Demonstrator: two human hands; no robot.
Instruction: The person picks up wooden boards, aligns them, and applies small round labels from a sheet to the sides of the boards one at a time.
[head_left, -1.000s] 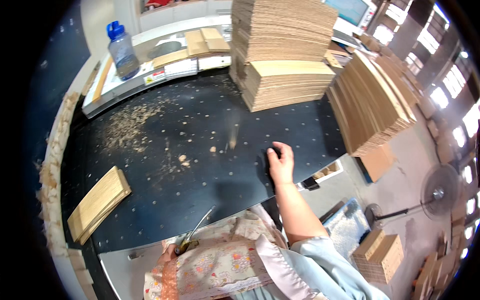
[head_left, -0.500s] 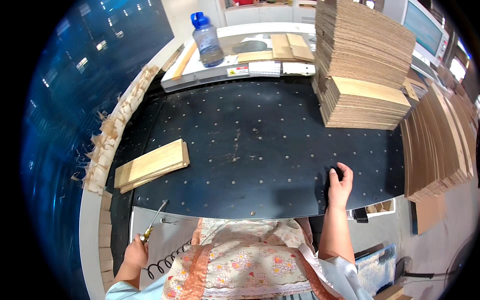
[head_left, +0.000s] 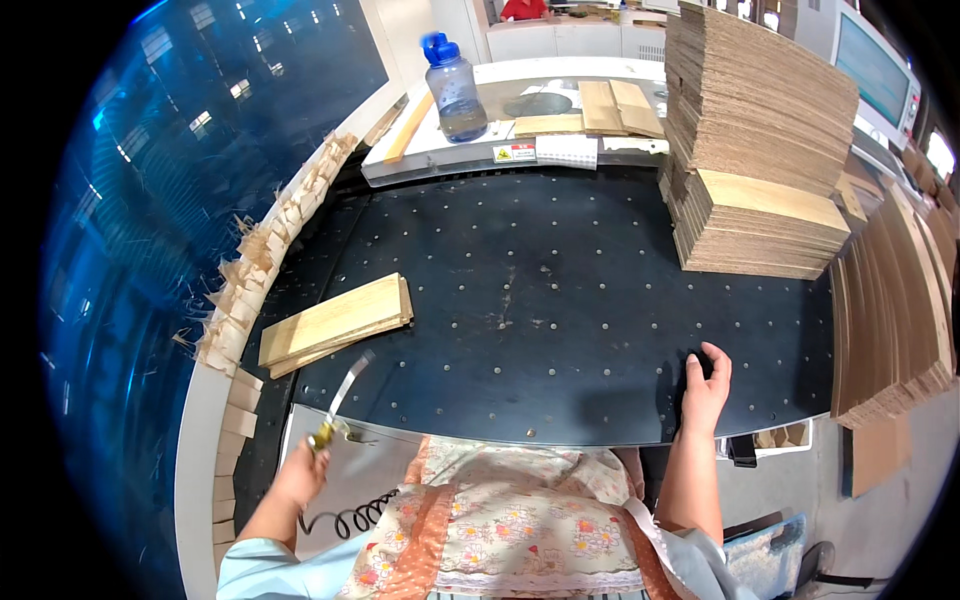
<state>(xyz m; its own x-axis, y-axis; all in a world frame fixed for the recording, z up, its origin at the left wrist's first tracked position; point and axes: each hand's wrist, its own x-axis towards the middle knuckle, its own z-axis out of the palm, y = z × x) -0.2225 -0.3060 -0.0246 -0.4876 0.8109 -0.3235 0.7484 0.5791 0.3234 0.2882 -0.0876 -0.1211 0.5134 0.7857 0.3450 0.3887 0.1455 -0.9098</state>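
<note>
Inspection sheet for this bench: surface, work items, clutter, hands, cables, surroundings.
Surface: black table, rows of pale dots, light scuffs mid-table.
Work items: small board pile at left, uneven edges; tall board stack at far right.
Clutter: blue-lidded bottle and loose boards on the white ledge.
Hands: left hand grips an air gun, curved nozzle up; right hand empty, thumb and fingers apart, over the near right side.
Cables: black coiled hose beside the apron; ends not clear.
Surroundings: blue panel left, monitor far right.
</note>
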